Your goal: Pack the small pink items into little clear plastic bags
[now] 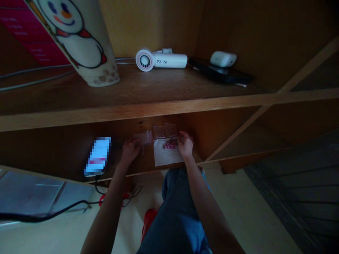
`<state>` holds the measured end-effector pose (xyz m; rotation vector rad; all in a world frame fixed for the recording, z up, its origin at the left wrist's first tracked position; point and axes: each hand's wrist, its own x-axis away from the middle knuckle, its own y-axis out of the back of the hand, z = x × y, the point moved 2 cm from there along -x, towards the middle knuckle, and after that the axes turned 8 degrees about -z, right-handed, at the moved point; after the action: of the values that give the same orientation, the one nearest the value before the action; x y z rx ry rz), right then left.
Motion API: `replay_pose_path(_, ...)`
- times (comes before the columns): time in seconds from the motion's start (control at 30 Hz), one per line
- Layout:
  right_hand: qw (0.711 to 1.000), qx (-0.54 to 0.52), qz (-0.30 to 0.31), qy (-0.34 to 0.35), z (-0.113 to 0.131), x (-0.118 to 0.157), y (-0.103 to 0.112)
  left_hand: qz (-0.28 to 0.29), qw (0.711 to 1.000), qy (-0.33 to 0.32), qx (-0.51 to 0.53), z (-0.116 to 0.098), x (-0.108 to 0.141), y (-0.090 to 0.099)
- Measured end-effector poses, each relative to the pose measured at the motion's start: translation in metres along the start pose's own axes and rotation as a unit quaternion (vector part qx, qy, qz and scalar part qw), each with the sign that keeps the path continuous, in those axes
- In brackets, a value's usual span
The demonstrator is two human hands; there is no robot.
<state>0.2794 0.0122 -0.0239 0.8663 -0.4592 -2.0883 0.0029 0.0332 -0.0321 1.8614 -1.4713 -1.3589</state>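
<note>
My left hand is over the dark wooden desktop, its fingers at a small clear plastic bag and seeming to pinch its edge. My right hand rests at the right edge of a white sheet, its fingers beside a small cluster of pink beads. A second clear plastic bag lies at the sheet's far edge, close to my right fingertips. The light is dim, so the grip of my right hand is hard to make out.
A phone with a lit, blurred screen lies left of my hands, its black cable trailing down. Above is a wooden shelf holding a snowman cup, a small white fan, and a white case on a black item.
</note>
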Motion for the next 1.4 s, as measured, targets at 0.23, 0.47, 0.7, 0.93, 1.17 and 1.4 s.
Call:
replay_pose_path(0.23, 1.0, -0.007, 0.001, 0.008, 0.003, 0.006, -0.002, 0.011, 0.994, 0.019, -0.109, -0.014, 0.007, 0.012)
replay_pose_path(0.47, 0.985, -0.148, 0.061, 0.068, 0.02, 0.014, 0.008, 0.022, 0.999, -0.023, 0.033, -0.043, -0.002, 0.036)
replay_pose_path(0.7, 0.945, -0.244, 0.176, 0.13, 0.041, 0.031, 0.002, 0.045, 0.98, -0.078, 0.179, -0.077, -0.007, 0.028)
replay_pose_path(0.93, 0.937, -0.273, 0.192, 0.1, 0.035, 0.033, -0.004, 0.143, 0.942, -0.044, 0.302, -0.087, -0.009, 0.009)
replay_pose_path(1.17, 0.939, -0.292, 0.179, 0.041, 0.032, 0.029, 0.0, 0.185, 0.907, 0.012, 0.378, -0.079, -0.015, 0.007)
replay_pose_path(1.4, 0.944, -0.268, 0.183, 0.057, 0.029, 0.029, -0.003, 0.115, 0.952, -0.085, 0.272, -0.09, -0.01, 0.014)
